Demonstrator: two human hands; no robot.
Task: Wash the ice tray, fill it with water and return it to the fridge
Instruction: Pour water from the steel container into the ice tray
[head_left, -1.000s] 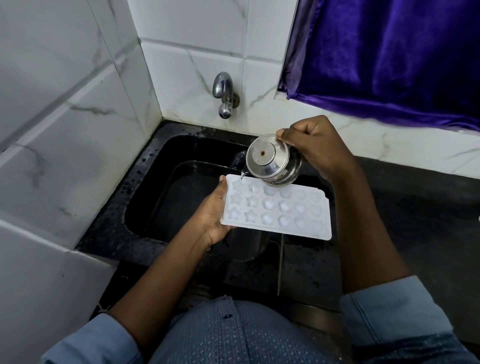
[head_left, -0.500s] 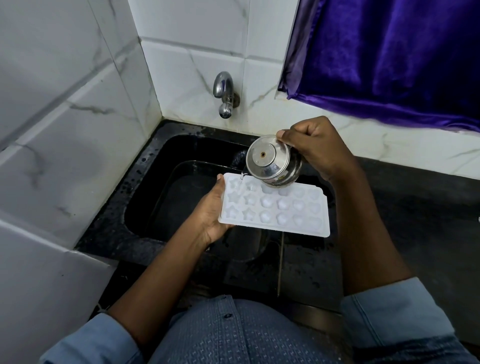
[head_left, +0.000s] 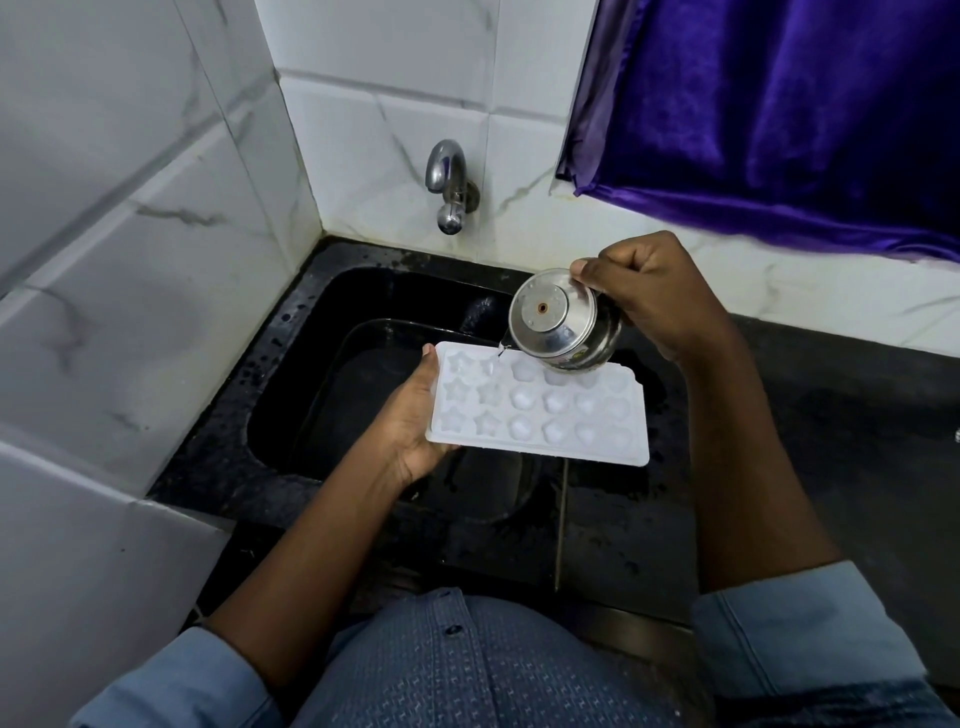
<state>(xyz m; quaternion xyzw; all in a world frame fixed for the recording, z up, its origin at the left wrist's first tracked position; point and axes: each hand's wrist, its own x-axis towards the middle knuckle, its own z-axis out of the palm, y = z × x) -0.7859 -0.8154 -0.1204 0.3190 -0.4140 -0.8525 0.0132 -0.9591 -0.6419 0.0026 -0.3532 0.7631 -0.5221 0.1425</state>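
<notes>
1. Shirt: blue-grey cloth with a small repeating woven pattern and a placket up the middle.
2. Button: one, dark and round, on the placket.
3. Left sleeve: plain lighter blue, ends near the elbow.
4. Right sleeve: same light blue, with a folded edge and a darker band beneath.
5. Left hand, right hand: bare, as are the forearms.

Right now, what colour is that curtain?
Deep purple curtain, seen in the head view.
</notes>
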